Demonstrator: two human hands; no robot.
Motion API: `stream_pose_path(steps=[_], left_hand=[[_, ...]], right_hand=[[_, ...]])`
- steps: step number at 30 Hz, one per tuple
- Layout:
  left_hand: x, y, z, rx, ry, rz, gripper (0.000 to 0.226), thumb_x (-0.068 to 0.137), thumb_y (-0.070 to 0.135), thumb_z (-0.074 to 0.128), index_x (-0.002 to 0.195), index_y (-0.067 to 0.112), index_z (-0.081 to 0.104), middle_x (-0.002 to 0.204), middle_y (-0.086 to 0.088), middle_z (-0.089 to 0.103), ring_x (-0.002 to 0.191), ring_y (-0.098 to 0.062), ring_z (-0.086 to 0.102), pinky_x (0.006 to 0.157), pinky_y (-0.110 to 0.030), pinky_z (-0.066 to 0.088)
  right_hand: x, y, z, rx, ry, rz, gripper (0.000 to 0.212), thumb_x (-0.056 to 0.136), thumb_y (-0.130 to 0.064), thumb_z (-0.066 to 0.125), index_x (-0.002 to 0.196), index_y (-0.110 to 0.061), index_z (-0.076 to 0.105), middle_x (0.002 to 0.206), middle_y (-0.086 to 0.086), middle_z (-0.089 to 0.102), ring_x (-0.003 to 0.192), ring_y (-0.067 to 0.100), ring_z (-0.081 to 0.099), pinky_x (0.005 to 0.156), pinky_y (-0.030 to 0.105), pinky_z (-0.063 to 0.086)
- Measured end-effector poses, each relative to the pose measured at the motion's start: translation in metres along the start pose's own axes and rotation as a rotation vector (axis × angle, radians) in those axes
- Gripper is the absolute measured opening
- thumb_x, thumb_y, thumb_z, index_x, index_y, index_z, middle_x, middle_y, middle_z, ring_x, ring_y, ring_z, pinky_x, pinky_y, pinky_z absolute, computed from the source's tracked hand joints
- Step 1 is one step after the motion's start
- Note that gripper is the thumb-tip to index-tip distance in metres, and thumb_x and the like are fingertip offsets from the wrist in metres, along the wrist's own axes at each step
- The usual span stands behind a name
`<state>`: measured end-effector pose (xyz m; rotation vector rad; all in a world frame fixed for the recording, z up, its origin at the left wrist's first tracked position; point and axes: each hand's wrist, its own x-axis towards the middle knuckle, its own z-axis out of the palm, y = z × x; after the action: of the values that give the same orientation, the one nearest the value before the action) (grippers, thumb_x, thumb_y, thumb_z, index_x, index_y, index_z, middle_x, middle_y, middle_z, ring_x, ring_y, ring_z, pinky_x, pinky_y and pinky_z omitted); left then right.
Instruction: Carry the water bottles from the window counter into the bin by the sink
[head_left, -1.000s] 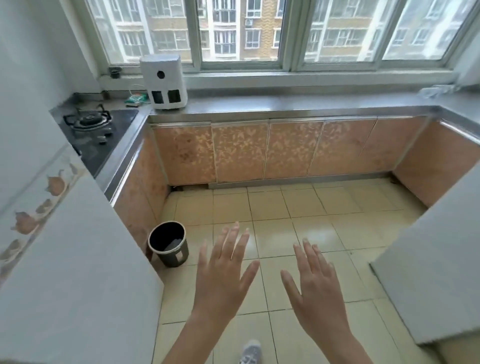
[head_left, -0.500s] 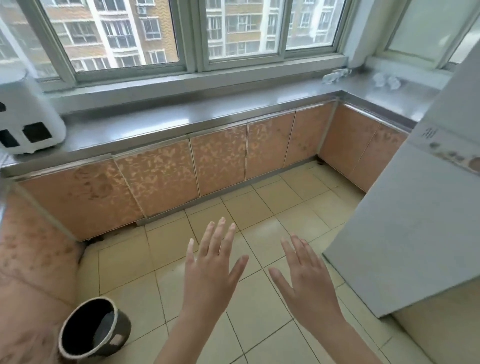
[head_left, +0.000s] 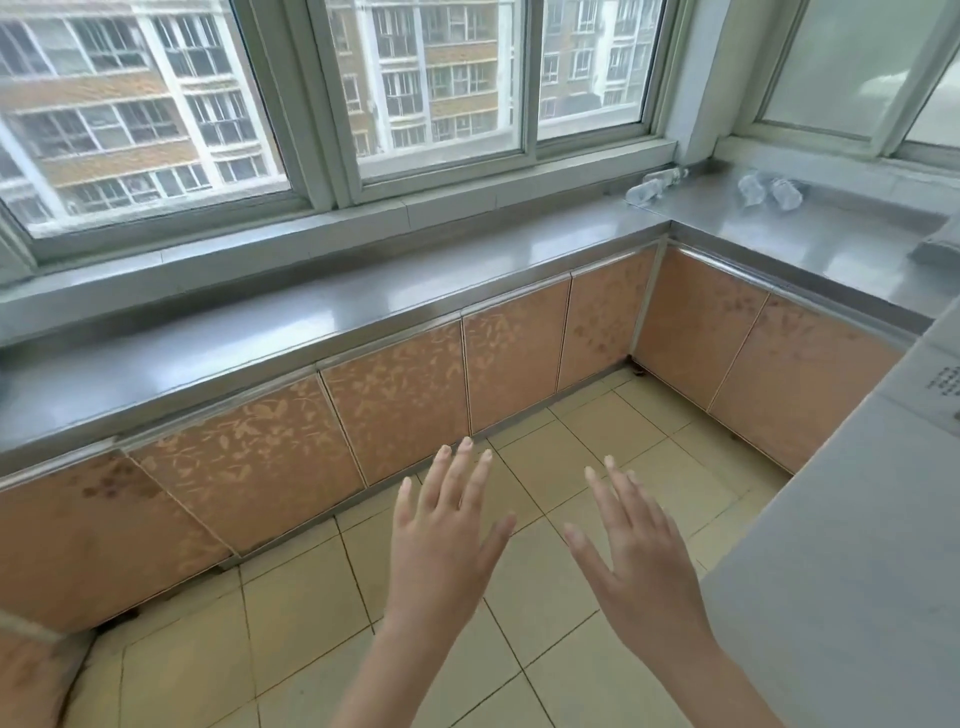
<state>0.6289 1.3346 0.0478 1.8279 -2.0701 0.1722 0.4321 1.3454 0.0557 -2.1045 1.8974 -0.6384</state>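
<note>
Clear plastic water bottles lie on their sides in the far right corner of the steel window counter (head_left: 363, 306): one bottle (head_left: 655, 185) against the window sill, and two crumpled bottles (head_left: 769, 191) further right. My left hand (head_left: 447, 525) and my right hand (head_left: 631, 540) are held out over the tiled floor, palms down, fingers spread, holding nothing. Both hands are far from the bottles. The bin is out of view.
Orange patterned cabinet doors (head_left: 395, 405) run under the counter along the window and turn the corner at right. A grey-white appliance or counter surface (head_left: 857, 571) stands close on my right. Beige floor tiles (head_left: 291, 623) lie below my hands.
The view has swung right: the stove, white appliance and black bin have left the frame, and the bottles in the corner have come closer. My hands stay spread and empty.
</note>
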Motion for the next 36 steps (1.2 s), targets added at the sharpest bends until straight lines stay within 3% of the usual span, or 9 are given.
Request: stream_pose_path(steps=[2,13,17,22,28,36], left_hand=[[0.045,0.0,0.009,0.009,0.01,0.0,0.061,0.093,0.054,0.034,0.143,0.022,0.05,0.152,0.002,0.046,0.139,-0.021,0.045,0.104,-0.049,0.045],[0.266,-0.016,0.102,0.02,-0.019,0.033,0.062,0.091,0.057,0.035,0.136,0.021,0.058,0.146,0.001,0.053,0.134,-0.021,0.05,0.098,-0.047,0.049],[0.361,-0.013,0.146,-0.047,-0.037,0.114,0.063,0.089,0.057,0.035,0.132,0.02,0.063,0.143,0.001,0.056,0.134,-0.018,0.042,0.094,-0.047,0.052],[0.48,0.014,0.166,-0.076,0.003,0.24,0.062,0.089,0.058,0.036,0.133,0.023,0.061,0.144,0.003,0.055,0.132,-0.018,0.054,0.097,-0.044,0.05],[0.578,0.053,0.205,-0.115,-0.007,0.326,0.06,0.089,0.058,0.037,0.135,0.024,0.06,0.146,0.004,0.052,0.135,-0.016,0.049,0.104,-0.041,0.045],[0.712,0.127,0.289,-0.103,-0.075,0.355,0.061,0.09,0.06,0.037,0.138,0.026,0.055,0.148,0.005,0.05,0.137,-0.017,0.047,0.104,-0.04,0.041]], right_hand=[[0.046,0.008,-0.003,-0.015,0.023,-0.01,0.069,0.087,-0.063,0.02,0.148,-0.03,0.027,0.159,-0.008,0.016,0.146,0.014,0.013,0.115,0.044,0.022],[0.266,0.06,0.013,-0.044,0.027,0.064,0.075,0.084,-0.066,0.012,0.15,-0.032,0.019,0.16,-0.01,0.007,0.146,0.011,0.003,0.116,0.037,0.005],[0.346,0.082,0.011,-0.068,0.067,0.16,0.077,0.081,-0.067,0.009,0.149,-0.033,0.018,0.16,-0.011,0.004,0.146,0.01,0.001,0.116,0.036,0.002],[0.436,0.107,-0.011,-0.111,0.161,0.209,0.072,0.085,-0.065,0.017,0.148,-0.03,0.026,0.159,-0.01,0.012,0.146,0.011,0.008,0.116,0.04,0.01],[0.518,0.155,-0.023,-0.1,0.192,0.3,0.075,0.083,-0.067,0.014,0.149,-0.034,0.021,0.159,-0.013,0.006,0.146,0.008,0.002,0.115,0.033,0.002],[0.646,0.275,-0.041,-0.092,0.179,0.355,0.075,0.082,-0.068,0.012,0.149,-0.036,0.018,0.159,-0.014,0.002,0.146,0.008,-0.001,0.116,0.035,0.004]])
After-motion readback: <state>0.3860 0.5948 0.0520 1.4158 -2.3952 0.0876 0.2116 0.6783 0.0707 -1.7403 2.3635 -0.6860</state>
